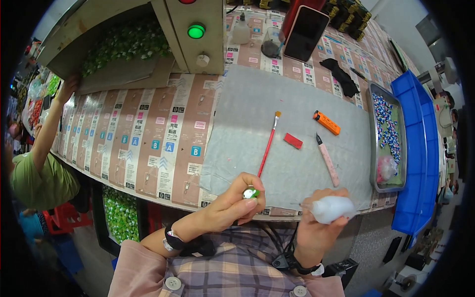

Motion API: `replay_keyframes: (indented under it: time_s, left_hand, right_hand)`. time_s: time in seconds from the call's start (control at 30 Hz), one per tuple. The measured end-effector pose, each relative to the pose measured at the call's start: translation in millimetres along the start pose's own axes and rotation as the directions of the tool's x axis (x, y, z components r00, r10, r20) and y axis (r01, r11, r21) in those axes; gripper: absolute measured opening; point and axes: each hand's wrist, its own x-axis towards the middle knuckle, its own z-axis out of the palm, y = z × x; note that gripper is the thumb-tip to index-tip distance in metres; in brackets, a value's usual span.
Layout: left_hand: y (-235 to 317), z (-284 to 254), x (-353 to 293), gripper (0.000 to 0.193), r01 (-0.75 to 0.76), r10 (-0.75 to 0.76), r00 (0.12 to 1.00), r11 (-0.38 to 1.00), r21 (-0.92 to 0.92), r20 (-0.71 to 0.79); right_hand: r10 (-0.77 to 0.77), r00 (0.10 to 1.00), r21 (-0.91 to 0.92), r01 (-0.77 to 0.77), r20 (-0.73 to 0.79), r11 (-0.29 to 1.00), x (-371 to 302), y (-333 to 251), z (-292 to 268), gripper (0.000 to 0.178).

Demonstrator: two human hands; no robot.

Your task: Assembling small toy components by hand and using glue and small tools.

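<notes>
Pinched between the thumb and fingers of my left hand (232, 205) is a small green and white figurine (251, 193). My right hand (316, 232) wraps round a white squeeze bottle (333, 209), whose thin tip points left toward the figurine without touching it. Both hands are above the table's near edge. On the grey sheet (237, 94) beyond them lie a red-handled brush (268, 148), a small red block (293, 141), an orange box cutter (326, 123) and a pink-handled craft knife (327, 161).
At the right, a metal tray (373, 133) of small blue and white pieces stands beside a blue bin (415, 148). A phone (307, 33) leans upright at the back, near a black cloth (340, 77). Left stands a machine with a green light (196, 31); another person's arm (49, 119) reaches into it.
</notes>
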Motion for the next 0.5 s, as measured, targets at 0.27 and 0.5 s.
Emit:
replay_keyframes:
  time_s: [0.27,0.5]
  left_hand:
    - [-5.3,4.7,-0.5,0.020,0.036,-0.023,0.999,0.885,0.464,-0.034]
    - [7.2,-2.5,8.8,0.030,-0.188,0.179,0.980,0.671,0.717,0.090]
  right_hand:
    - [0.223,0.971,-0.016,-0.222,0.085,0.975,-0.3,18.1,8.9,0.058]
    - [0.262,0.964,0.053,-0.264,0.047,0.963,0.5,8.8,21.7,0.058]
